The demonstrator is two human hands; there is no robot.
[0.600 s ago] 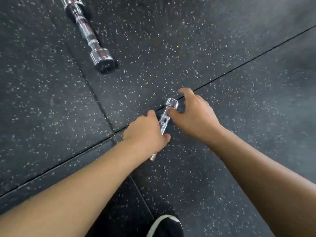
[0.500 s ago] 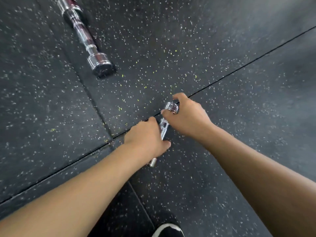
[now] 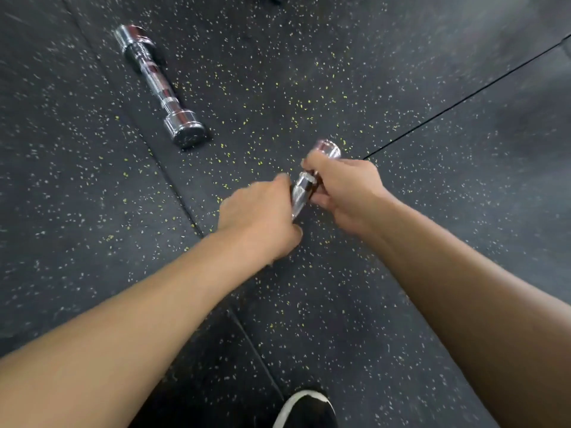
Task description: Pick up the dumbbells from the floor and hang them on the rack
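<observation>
A chrome dumbbell [image 3: 301,193] is at the centre of the view, over the dark speckled floor. My left hand [image 3: 259,220] grips its near end, which is hidden under the fist. My right hand [image 3: 343,188] grips the far part of the handle, just below the far head [image 3: 327,148], which sticks out above my fingers. A second chrome dumbbell [image 3: 159,84] lies on the floor at the upper left, apart from both hands. No rack is in view.
Dark rubber floor tiles [image 3: 401,88] with white and yellow specks fill the view, with seams crossing near the hands. The toe of a black shoe with a white edge [image 3: 306,409] shows at the bottom centre.
My right hand has closed round the far part of the dumbbell's handle. The view has shifted, so the second dumbbell now shows whole, lower in the frame.
</observation>
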